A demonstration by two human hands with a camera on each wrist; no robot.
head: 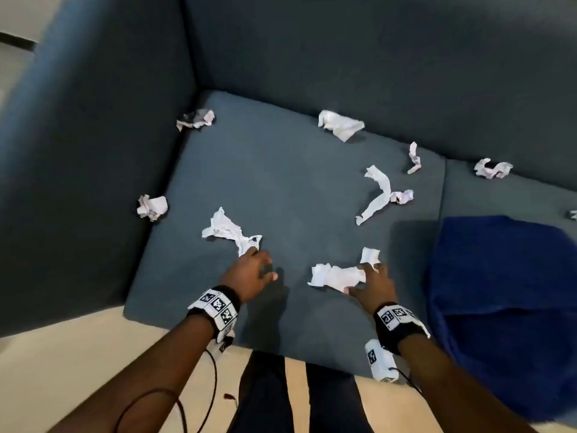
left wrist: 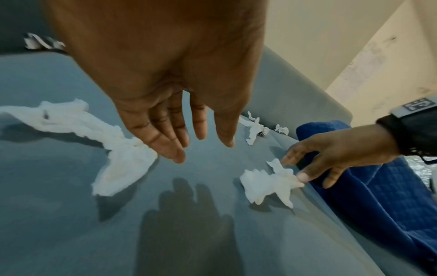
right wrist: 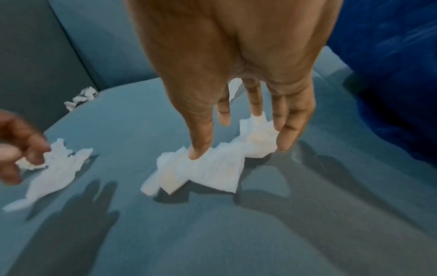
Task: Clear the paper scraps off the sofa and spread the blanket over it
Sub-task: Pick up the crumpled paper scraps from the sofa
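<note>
Both hands reach down to the seat of the sofa [head: 281, 189], each to its own paper scrap, probably so that two pieces can be gathered in one movement. The left hand [head: 249, 273] has its fingers straight and a little spread, so its grip is wide and holds nothing; the fingertips [left wrist: 176, 155] touch the near end of a long twisted scrap [head: 229, 231]. The right hand [head: 373, 284] lies on a flat crumpled scrap [head: 335, 276], with spread fingers pressing on the paper and the thumb at its edge. Its grip is also wide, and I judge it is about to close on the paper, not yet holding it.

Many other scraps [head: 340, 125] lie across the seat and along the backrest, so the clearing is only at its beginning. The blue blanket [head: 499, 301] lies bunched on the next cushion, just beside the right hand, still waiting for its turn.

The head view alone shows how many scraps there are and how far they lie apart. The left wrist view shows that the left palm is above the cushion, with its shadow under it. The right wrist view shows one finger pushed into a fold of the paper, which the head view hides.
</note>
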